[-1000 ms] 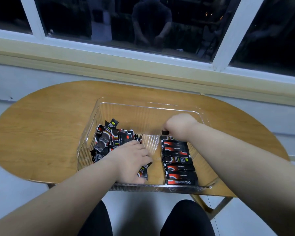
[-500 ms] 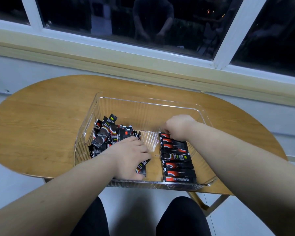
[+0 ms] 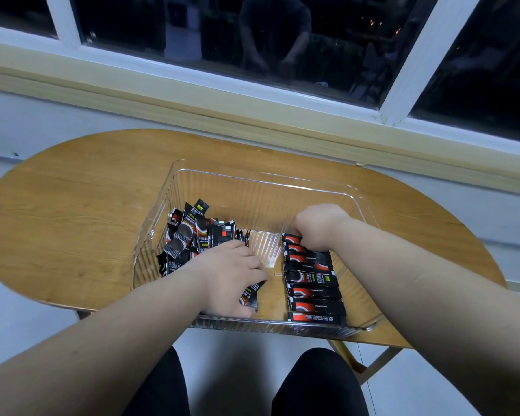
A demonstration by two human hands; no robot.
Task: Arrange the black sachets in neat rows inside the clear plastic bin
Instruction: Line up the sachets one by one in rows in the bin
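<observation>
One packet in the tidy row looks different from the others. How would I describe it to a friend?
Find the clear plastic bin on the wooden table. A neat row of black sachets runs along its right side. The odd sachet lies mid-row, with yellow-green print where its neighbours show red.

Looking down now, it's bare arms all the way, the left forearm [image 3: 102, 340] and right forearm [image 3: 418, 289] uncovered from the frame edge to the left hand [image 3: 228, 277] and right hand [image 3: 318, 226], and at the bottom two knees in plain black trousers [image 3: 318, 385], smooth dark fabric, rounded over each leg.
</observation>
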